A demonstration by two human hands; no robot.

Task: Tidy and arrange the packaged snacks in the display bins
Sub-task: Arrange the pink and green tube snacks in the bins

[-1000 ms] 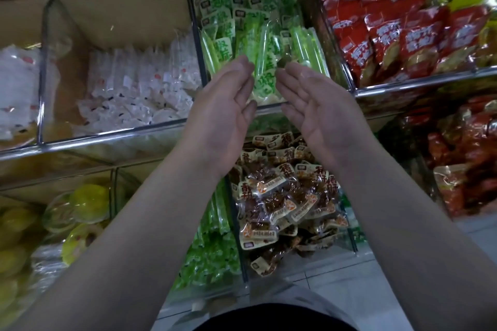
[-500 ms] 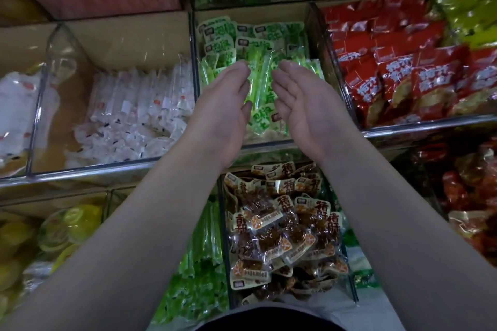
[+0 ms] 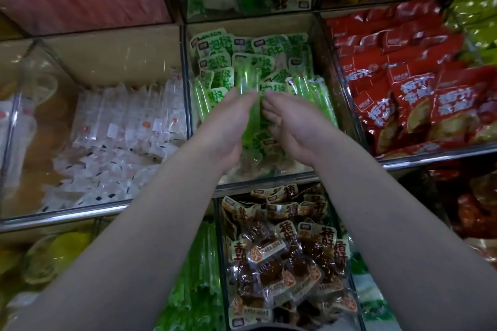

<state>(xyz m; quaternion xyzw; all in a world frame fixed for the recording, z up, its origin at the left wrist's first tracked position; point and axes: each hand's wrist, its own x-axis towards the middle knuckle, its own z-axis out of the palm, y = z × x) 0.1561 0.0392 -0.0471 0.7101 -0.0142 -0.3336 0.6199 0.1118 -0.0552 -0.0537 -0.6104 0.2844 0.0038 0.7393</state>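
Reaching into the middle bin (image 3: pixel 250 23), a person's left hand (image 3: pixel 228 126) and right hand (image 3: pixel 293 123) stand edge-up with fingers straight and palms facing, a narrow gap between them and nothing gripped. Green snack packets (image 3: pixel 250 75) lie in that gap and beyond the fingertips: a few long, clear-green ones stand tilted between the palms, while flat labelled ones are stacked toward the back of the bin. The step in hand looks to be squaring up the loose green packets; whether the palms actually touch the plastic cannot be told. The next move likely calls for the palms to close gently on the tilted packets and nudge them into line with the rows behind, without crushing the soft wrapping. White packets (image 3: pixel 121 129) fill the bin to the left, red bags (image 3: pixel 416 94) the one to the right, and brown packets (image 3: pixel 282 250) sit in the bin below, nearer the person.
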